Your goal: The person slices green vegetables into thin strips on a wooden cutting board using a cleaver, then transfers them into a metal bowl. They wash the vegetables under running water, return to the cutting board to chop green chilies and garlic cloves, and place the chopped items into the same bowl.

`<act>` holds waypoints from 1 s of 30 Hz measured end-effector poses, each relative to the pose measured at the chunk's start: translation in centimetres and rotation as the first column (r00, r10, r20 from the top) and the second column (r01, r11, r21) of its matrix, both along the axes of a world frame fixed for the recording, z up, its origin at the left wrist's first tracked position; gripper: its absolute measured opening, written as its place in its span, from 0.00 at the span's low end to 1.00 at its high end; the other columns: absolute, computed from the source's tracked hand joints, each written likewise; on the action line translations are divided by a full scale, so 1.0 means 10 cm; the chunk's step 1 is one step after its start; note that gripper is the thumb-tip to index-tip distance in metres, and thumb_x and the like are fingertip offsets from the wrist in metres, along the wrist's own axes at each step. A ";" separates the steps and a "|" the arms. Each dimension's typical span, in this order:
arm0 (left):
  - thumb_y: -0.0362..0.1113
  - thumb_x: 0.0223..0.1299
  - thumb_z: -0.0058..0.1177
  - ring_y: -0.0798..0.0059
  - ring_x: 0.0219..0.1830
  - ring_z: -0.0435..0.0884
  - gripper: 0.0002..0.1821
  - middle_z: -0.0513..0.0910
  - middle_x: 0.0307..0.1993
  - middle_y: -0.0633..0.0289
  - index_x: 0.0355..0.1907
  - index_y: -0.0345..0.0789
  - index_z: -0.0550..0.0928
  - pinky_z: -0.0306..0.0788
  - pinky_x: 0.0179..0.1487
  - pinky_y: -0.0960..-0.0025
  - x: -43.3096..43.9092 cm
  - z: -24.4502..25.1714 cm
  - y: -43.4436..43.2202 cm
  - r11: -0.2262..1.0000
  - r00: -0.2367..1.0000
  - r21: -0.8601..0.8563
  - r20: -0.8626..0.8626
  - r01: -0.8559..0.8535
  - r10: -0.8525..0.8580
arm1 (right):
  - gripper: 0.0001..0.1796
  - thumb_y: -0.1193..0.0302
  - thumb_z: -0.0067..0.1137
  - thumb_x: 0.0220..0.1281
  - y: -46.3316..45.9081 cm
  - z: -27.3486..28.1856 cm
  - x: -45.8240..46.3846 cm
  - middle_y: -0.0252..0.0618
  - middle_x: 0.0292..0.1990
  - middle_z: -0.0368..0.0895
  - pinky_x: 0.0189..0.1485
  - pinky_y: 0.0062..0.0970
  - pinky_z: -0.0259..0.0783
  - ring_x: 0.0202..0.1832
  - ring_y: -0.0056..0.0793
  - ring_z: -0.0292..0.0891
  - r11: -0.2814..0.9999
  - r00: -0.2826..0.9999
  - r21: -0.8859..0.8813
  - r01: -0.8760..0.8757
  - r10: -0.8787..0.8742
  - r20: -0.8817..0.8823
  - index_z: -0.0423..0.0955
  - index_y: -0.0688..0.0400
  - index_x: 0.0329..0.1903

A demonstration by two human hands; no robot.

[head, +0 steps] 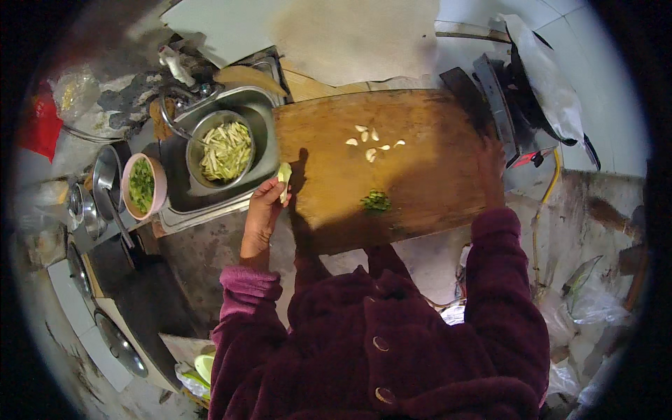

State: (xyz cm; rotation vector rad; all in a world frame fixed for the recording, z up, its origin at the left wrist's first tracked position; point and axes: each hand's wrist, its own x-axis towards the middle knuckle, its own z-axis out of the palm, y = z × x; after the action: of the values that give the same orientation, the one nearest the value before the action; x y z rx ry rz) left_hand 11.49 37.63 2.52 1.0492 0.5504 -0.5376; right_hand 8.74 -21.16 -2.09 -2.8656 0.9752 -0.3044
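My left hand (pixel 266 202) pinches a pale green piece of vegetable (pixel 284 181) between thumb and fingers, just off the left edge of a wooden cutting board (pixel 325 157). My right hand (pixel 492 163) rests at the board's right edge, in shadow; whether it grips anything there cannot be told. Several garlic cloves (pixel 370 154) lie scattered on the upper middle of the board. Nearer to me sits a small pile of chopped greens (pixel 375 200). In the sink at the left, a metal bowl (pixel 193 161) holds cut pale green vegetable strips (pixel 226 152).
A steel sink (pixel 265 123) with a faucet (pixel 167 113) adjoins the board. Left of it stand a pink bowl of chopped greens (pixel 142 186) and a metal pan or ladle (pixel 107 168). A gas stove (pixel 496 105) with a covered wok (pixel 546 79) borders the right side.
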 end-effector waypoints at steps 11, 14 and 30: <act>0.32 0.62 0.58 0.85 0.30 0.76 0.12 0.82 0.32 0.65 0.47 0.29 0.80 0.69 0.34 0.80 -0.17 -0.30 -0.75 0.828 0.973 0.545 0.090 0.129 -0.211 | 0.41 0.66 0.67 0.52 -0.74 -0.22 -0.04 0.58 0.57 0.70 0.59 0.50 0.67 0.57 0.60 0.69 0.939 0.927 0.134 -0.317 0.337 -0.162 0.60 0.53 0.69; 0.33 0.57 0.60 0.84 0.25 0.76 0.12 0.82 0.27 0.64 0.42 0.28 0.82 0.69 0.29 0.78 -0.18 -0.54 -0.87 0.806 0.992 0.586 0.128 -0.077 0.001 | 0.44 0.70 0.68 0.49 -0.83 -0.31 0.01 0.57 0.58 0.71 0.60 0.47 0.67 0.59 0.56 0.69 0.886 0.892 0.166 -0.434 0.448 -0.057 0.59 0.53 0.70; 0.31 0.58 0.58 0.57 0.37 0.83 0.07 0.82 0.37 0.55 0.40 0.35 0.81 0.76 0.39 0.59 -0.57 -0.32 -0.92 0.262 0.711 0.892 0.451 -0.367 -0.539 | 0.35 0.75 0.69 0.48 1.58 1.30 -0.48 0.31 0.37 0.78 0.33 0.24 0.72 0.37 0.21 0.74 -0.014 0.923 0.931 -0.365 0.122 0.364 0.68 0.56 0.62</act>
State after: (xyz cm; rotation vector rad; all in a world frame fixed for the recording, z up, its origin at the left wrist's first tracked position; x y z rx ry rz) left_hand 5.75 28.41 -0.64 2.4233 0.0065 0.2962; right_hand 3.94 -5.32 10.93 -1.4715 0.2707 0.1702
